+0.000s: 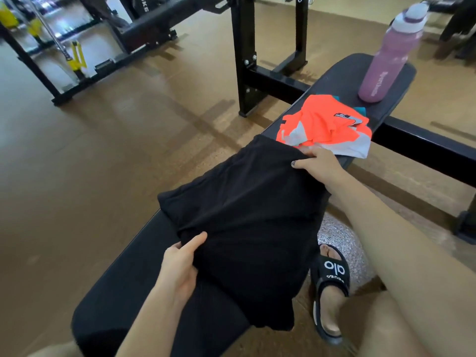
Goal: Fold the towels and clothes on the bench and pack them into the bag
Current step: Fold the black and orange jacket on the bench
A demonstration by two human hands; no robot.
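A black cloth garment [247, 217] lies spread lengthwise along the black padded gym bench tabletop [123, 274], its right edge hanging off the side over the floor. The person's left hand [180, 266] grips the garment's near left corner, thumb lying on top of the cloth and the other fingers tucked beneath it, pinching the fabric between them. The right hand [319, 163] is stretched forward to the garment's far edge; its thumb presses down on the black cloth while the remaining fingers curl under the fold, holding that corner.

Just beyond the right hand, touching the far end of the black garment, sits a crumpled bright orange sports shirt with grey panels [327, 124], with a bit of teal fabric [360, 110] peeking out from beneath it. Farther along the tabletop, near its far end, a pink plastic water bottle with a white and purple cap [389, 57] stands upright, close to the orange shirt but apart from it.

Beside the bench on the right, the person's foot in a black slide sandal with white lettering [332, 279] rests on the brown rubber floor [103, 150]. Black steel rack frames [244, 52] stand behind the bench.
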